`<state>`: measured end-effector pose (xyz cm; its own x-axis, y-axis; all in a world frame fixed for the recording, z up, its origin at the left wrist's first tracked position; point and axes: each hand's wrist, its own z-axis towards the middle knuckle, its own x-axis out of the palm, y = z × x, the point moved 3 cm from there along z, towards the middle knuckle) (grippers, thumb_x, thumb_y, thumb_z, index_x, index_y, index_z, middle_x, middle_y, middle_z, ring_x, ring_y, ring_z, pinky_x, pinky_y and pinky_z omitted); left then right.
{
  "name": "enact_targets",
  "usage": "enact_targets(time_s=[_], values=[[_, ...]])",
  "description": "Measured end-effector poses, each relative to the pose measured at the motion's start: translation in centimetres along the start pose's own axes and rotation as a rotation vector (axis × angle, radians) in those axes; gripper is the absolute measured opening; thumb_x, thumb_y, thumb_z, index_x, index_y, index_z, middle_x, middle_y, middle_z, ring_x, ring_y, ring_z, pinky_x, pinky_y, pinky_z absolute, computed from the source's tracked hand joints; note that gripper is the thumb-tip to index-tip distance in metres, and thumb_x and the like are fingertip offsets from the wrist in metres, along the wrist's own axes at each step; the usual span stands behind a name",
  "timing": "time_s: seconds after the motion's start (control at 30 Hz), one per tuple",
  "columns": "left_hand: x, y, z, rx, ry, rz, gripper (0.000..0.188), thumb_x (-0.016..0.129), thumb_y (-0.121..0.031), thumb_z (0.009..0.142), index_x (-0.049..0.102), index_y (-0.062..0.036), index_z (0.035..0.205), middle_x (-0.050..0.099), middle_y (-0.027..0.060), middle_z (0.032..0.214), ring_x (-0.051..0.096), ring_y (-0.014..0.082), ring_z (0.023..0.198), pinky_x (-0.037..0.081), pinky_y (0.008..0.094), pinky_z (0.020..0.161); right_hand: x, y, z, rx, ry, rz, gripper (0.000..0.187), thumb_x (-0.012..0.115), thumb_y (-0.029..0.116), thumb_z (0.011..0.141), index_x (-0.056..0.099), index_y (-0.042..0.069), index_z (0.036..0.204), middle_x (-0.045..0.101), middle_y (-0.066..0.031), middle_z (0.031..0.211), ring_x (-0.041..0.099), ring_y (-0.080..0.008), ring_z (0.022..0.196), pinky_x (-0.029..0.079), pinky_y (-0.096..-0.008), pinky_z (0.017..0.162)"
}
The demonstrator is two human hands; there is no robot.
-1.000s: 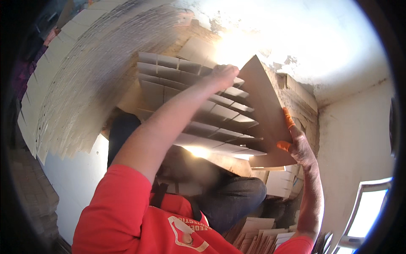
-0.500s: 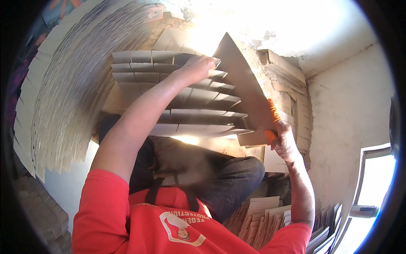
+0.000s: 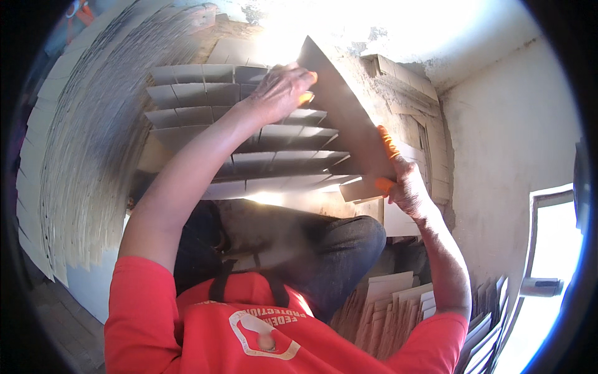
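A long, flat cardboard strip stands tilted at the right end of a cardboard divider, made of several slotted strips joined crosswise. My right hand, with orange finger covers, is closed on the near end of the long strip. Near its far end, my left hand bends over the ends of the divider's far strips, thumb and finger with orange tips. A divider strip seems to lie between those fingertips, though the hand partly hides it.
A big stack of cardboard dividers rises at the left. Loose cardboard strips stand on edge at the lower right. More cardboard pieces lie by the wall. My crossed legs are below the divider.
My left hand has turned and loosened from a fist, its orange fingertips now showing. The divider's far strips are spread wider apart. My right hand still holds the long strip.
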<state>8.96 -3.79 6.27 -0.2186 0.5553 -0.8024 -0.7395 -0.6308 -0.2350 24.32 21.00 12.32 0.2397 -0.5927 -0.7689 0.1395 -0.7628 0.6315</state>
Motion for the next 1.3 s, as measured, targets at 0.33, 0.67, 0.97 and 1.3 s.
enact_targets(time_s=[0.33,0.67,0.97,1.3], values=[[0.4,-2.2,-0.7,0.035,0.084,-0.161,0.030,0.073,-0.028,0.084,0.067,-0.0007,0.096,0.067,0.0114,0.079,0.062,0.0281,0.077,0.053,0.0396,0.070,-0.1,-0.3,0.1,-0.024,-0.035,-0.115,0.099,0.066,-0.016,0.066,0.033,0.015,0.153,0.055,-0.0222,0.115,0.054,-0.0338,0.106,0.041,-0.0394,0.100],[1.8,-3.8,-1.7,-0.007,0.296,-0.191,0.004,0.056,0.007,0.072,0.055,0.0040,0.070,0.059,0.0270,0.069,0.065,0.0425,0.074,0.051,0.0490,0.068,1.7,-1.0,-0.9,-0.081,-0.076,-0.045,0.091,0.064,-0.011,0.076,0.026,0.013,0.155,0.066,-0.0196,0.102,0.065,-0.0278,0.087,0.051,-0.0348,0.083],[1.7,-4.1,-1.8,0.083,0.318,-0.345,0.017,0.066,-0.002,0.078,0.055,0.0026,0.066,0.056,0.0238,0.063,0.060,0.0399,0.063,0.046,0.0460,0.060,2.7,-2.4,0.0,-0.167,-0.085,-0.165,0.055,0.064,-0.008,0.075,0.051,0.001,0.127,0.061,-0.0231,0.102,0.063,-0.0365,0.091,0.049,-0.0429,0.082],[0.2,3.5,2.4,-0.087,0.431,0.084,0.014,0.070,-0.005,0.080,0.067,0.0027,0.091,0.067,0.0214,0.081,0.068,0.0371,0.083,0.053,0.0457,0.074,3.7,-4.2,-2.3,-0.231,-0.093,-0.103,0.039,0.064,-0.007,0.076,0.054,-0.001,0.113,0.055,-0.0211,0.095,0.055,-0.0400,0.090,0.045,-0.0460,0.080]])
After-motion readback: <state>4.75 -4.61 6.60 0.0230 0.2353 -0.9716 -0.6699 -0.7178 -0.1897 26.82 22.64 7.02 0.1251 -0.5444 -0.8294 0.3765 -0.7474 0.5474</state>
